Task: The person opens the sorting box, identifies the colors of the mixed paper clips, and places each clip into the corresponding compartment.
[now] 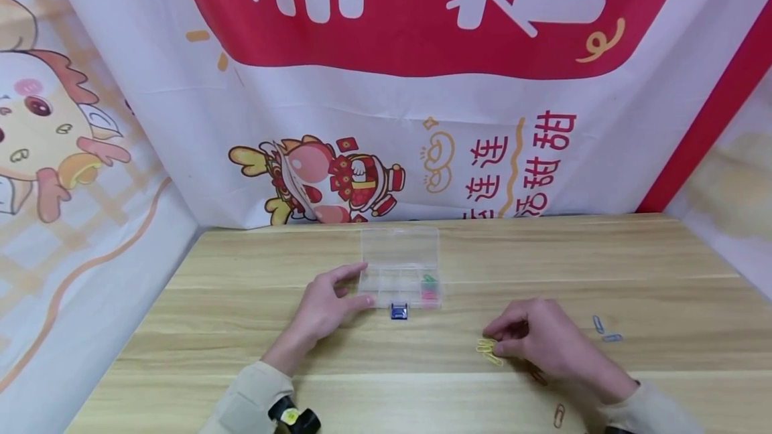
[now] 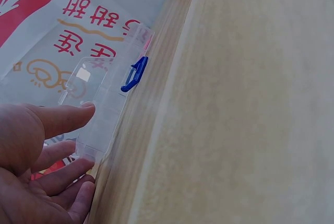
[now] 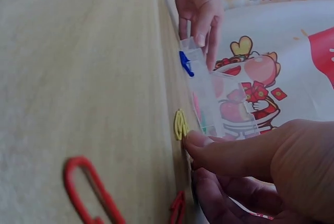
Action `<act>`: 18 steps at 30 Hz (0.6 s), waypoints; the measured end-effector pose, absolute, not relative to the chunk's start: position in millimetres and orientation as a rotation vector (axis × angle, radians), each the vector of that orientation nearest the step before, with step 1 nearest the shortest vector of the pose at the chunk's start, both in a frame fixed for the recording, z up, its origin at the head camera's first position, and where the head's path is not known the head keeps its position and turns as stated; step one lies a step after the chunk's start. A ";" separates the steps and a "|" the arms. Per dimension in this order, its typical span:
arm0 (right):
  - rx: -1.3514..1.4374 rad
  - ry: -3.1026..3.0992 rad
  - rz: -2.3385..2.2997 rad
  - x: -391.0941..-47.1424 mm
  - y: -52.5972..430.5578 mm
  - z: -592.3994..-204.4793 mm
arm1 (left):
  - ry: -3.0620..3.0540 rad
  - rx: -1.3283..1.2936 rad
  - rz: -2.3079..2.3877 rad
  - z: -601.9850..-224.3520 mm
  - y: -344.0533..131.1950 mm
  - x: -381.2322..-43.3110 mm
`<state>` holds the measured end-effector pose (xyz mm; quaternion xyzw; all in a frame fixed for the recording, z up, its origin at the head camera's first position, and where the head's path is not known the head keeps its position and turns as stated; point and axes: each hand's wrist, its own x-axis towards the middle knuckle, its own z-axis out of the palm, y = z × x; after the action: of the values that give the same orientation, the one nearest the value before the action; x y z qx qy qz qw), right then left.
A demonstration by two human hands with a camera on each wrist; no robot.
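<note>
A clear plastic compartment box (image 1: 389,283) lies with its lid (image 1: 400,248) raised at the back and a blue latch (image 1: 399,311) at its front. My left hand (image 1: 326,303) holds the box's left end, thumb at the front corner and fingers behind. Green paper clips (image 1: 429,280) and pink paper clips (image 1: 429,295) lie in its right-hand compartments. To the right of the box, my right hand (image 1: 543,337) pinches at a small group of yellow paper clips (image 1: 487,348) on the table. Its fingertips partly hide which clip they grip.
Two blue paper clips (image 1: 605,330) lie to the right of my right hand. Red paper clips (image 1: 559,415) lie nearer the front, one partly under the right hand. A printed cloth (image 1: 374,106) hangs behind the wooden table (image 1: 241,327).
</note>
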<state>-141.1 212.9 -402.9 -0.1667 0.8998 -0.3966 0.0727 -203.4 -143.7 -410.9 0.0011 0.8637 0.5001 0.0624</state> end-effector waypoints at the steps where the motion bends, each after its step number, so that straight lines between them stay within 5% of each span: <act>1: -0.503 2.708 -1.185 -141.5 212.1 -403.7 | 2.610 0.006 1.511 -411.0 -143.8 -203.6; 18: -0.422 2.837 -1.069 -142.2 203.1 -404.4 | 2.610 0.004 1.508 -410.9 -143.9 -203.5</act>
<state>-142.2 203.1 -404.4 -0.1376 0.9261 -0.3489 0.0403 -203.5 -143.9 -410.9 0.0014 0.8642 0.4992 0.0636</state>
